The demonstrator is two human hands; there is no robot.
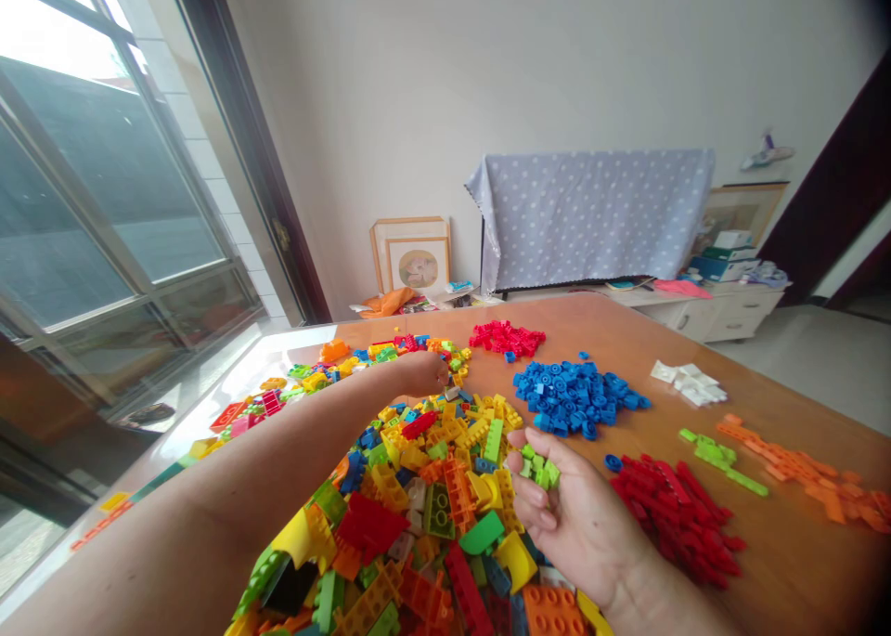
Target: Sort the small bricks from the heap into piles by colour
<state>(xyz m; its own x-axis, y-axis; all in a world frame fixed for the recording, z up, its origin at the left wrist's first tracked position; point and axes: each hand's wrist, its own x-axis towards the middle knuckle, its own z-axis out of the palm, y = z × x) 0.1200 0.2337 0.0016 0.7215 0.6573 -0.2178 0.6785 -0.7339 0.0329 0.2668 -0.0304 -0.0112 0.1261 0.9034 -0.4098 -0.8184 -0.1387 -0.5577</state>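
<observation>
Across the tabletop [599,320], a mixed brick heap [438,511] fills the lower centre. Right of centre, the right hand [577,515] is palm up, cupped around small light green bricks [539,469]; at centre, the left hand [426,374] curls over the heap, whether gripping anything I cannot tell. Keeping that palm level should prevent spills. No brand or writing is legible.

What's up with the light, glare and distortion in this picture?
Head view: the sky through the window is blown out white; head view: pale glare washes the left edge of the table, while the blue bricks stay vivid; head view: wide-angle stretch makes the left forearm loom large; head view: dark shading cuts the upper right corner.
</observation>
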